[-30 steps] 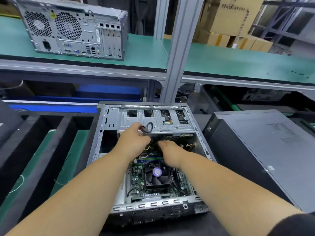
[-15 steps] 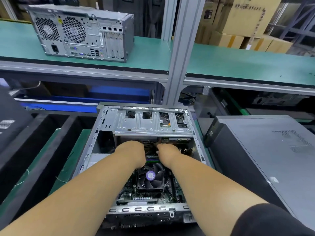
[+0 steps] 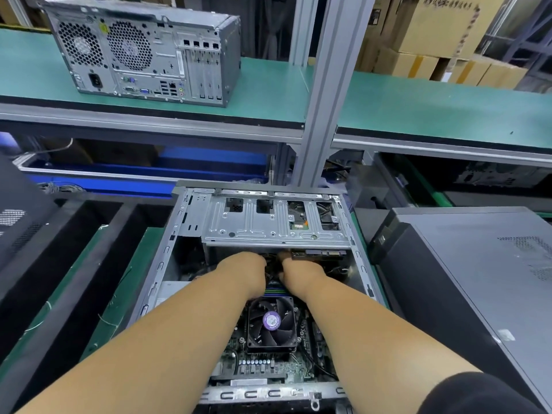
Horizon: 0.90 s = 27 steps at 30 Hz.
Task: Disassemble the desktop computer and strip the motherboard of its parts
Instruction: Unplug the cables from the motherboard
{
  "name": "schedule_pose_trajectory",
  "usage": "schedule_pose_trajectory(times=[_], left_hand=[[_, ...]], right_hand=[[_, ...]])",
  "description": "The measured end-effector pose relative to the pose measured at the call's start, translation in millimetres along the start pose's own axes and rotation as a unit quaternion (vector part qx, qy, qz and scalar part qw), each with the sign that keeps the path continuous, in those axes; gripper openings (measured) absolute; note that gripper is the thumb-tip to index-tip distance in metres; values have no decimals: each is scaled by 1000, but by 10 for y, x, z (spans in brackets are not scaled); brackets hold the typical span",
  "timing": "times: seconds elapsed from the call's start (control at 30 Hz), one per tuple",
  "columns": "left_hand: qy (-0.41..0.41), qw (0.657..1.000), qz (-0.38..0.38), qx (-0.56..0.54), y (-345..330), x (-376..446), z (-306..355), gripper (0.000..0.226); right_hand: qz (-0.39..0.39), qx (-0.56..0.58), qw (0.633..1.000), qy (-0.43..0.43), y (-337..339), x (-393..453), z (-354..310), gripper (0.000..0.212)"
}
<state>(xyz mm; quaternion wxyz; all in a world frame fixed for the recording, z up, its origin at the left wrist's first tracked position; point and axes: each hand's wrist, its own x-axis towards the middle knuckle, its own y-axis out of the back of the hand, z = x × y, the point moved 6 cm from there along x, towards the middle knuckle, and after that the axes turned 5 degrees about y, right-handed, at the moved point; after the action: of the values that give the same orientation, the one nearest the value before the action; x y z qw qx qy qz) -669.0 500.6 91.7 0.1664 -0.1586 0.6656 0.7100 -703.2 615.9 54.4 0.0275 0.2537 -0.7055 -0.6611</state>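
An opened desktop computer case (image 3: 185, 234) is laid on its side at the middle of the near work surface, its interior exposed to the head camera. The motherboard (image 3: 263, 366) is seen seated in the near half of the case, with a black CPU cooler fan (image 3: 271, 324) bearing a purple centre label mounted on it. A silver drive cage (image 3: 268, 225) is spanned across the far half of the case. Both bare forearms are extended into the case from the near edge. The left hand (image 3: 245, 271) and the right hand (image 3: 298, 274) are brought close together just beyond the fan, under the near edge of the drive cage, among dark cables (image 3: 271, 268). The fingers of both hands are curled downward and hidden behind the knuckles, so whether a cable or connector is gripped cannot be told. Green memory slots (image 3: 274, 292) are glimpsed between the wrists. A closed dark grey computer tower (image 3: 478, 279) is laid just to the right of the open case. On the far green shelf (image 3: 418, 109), at the left, a second silver tower (image 3: 143, 52) is stood with its rear panel turned toward the camera. An aluminium upright post (image 3: 325, 91) is set behind the open case, and cardboard boxes (image 3: 433, 31) are stacked at the far right.
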Motion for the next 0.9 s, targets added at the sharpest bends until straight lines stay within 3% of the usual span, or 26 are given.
schedule_pose_trajectory(times=[0.13,0.27,0.47,0.7,0.8,0.9], left_hand=[[4,1000,19,-20,7,13,5,43],[15,999,31,-17,32,-13,-1,30],[15,999,22,-27,94,-75,11,33],[-15,999,17,-44,110,-137,13,30],[-42,996,42,-61,166,-202,31,15],[-68,993,74,-62,277,-314,42,15]], right_hand=[[36,-3,999,8,4,-31,-55,40],[33,13,999,1,-25,-19,-57,42],[38,38,998,-28,-43,-3,12,52],[-7,54,998,-29,-43,-5,-38,44],[-34,89,995,-28,-7,-86,-86,37],[-60,136,988,-45,92,-202,-144,35]])
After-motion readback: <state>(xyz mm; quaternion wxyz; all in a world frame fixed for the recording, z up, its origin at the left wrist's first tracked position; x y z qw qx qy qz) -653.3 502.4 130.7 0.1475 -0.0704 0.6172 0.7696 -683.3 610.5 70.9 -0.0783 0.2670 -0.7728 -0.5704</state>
